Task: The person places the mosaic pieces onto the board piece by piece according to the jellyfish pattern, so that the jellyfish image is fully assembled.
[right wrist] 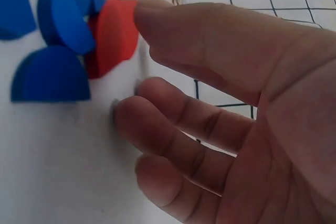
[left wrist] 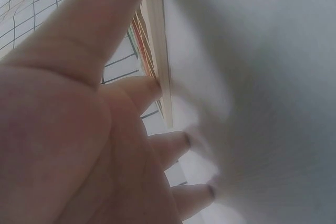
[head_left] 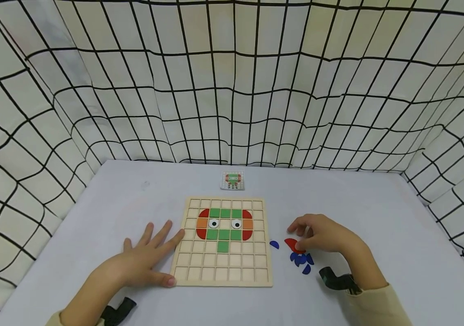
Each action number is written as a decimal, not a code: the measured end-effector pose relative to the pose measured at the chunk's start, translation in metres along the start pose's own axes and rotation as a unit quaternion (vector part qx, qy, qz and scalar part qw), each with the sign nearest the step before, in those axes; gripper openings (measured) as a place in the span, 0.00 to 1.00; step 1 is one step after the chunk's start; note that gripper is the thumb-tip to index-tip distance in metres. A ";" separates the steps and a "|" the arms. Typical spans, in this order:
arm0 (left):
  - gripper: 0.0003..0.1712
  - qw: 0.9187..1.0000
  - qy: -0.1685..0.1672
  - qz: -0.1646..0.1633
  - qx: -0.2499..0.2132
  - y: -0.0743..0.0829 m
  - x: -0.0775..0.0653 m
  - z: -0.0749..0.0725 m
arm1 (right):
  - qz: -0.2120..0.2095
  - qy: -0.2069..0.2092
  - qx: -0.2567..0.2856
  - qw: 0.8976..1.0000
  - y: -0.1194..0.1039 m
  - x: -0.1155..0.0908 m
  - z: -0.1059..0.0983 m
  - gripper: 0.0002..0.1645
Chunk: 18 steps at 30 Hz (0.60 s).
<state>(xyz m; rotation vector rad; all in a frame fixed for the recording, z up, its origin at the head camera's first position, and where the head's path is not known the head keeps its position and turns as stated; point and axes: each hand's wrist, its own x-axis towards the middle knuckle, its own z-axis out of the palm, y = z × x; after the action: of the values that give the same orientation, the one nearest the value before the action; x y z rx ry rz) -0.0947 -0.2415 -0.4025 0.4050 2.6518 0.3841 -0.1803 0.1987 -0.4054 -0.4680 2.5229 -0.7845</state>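
Observation:
A wooden grid board (head_left: 203, 275) lies on the table, bearing a face pattern of green squares (head_left: 224, 234), orange squares, red rounded corners and two eye tiles (head_left: 236, 224). My left hand (head_left: 144, 258) lies spread at the board's left side, thumb and index fingertip at its edge. Right of the board, my right hand (head_left: 321, 233) hovers low with loosely bent fingers. Its thumb tip is at the red pieces (head_left: 291, 243), also seen as a red piece (right wrist: 116, 38) in the right wrist view. Blue half-round pieces (head_left: 300, 259) cluster just below the red ones.
A small picture card (head_left: 232, 180) with a similar coloured figure lies behind the board. One blue piece (head_left: 274, 244) lies apart, near the board's right edge. Black netting (head_left: 232, 90) over white sheets surrounds the white table (head_left: 134, 190) at the back and sides.

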 end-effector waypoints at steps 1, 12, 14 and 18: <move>0.64 1.000 -0.001 0.000 -0.001 0.000 0.000 0.000 | 0.004 -0.001 -0.003 1.000 0.000 0.000 0.002 0.17; 0.64 1.000 -0.001 -0.002 0.007 -0.001 0.002 0.002 | -0.006 -0.005 -0.010 1.000 -0.005 0.005 0.013 0.15; 0.64 1.000 -0.003 -0.002 0.004 -0.001 0.001 0.002 | -0.010 -0.005 -0.008 1.000 -0.006 0.006 0.014 0.14; 0.65 1.000 -0.003 -0.002 0.002 -0.001 0.001 0.001 | -0.017 -0.004 -0.010 1.000 -0.009 0.008 0.017 0.13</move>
<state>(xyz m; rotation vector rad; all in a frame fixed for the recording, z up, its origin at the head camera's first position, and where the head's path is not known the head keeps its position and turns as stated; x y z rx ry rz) -0.0955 -0.2416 -0.4046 0.4007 2.6475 0.3746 -0.1763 0.1807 -0.4152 -0.5213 2.5237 -0.7707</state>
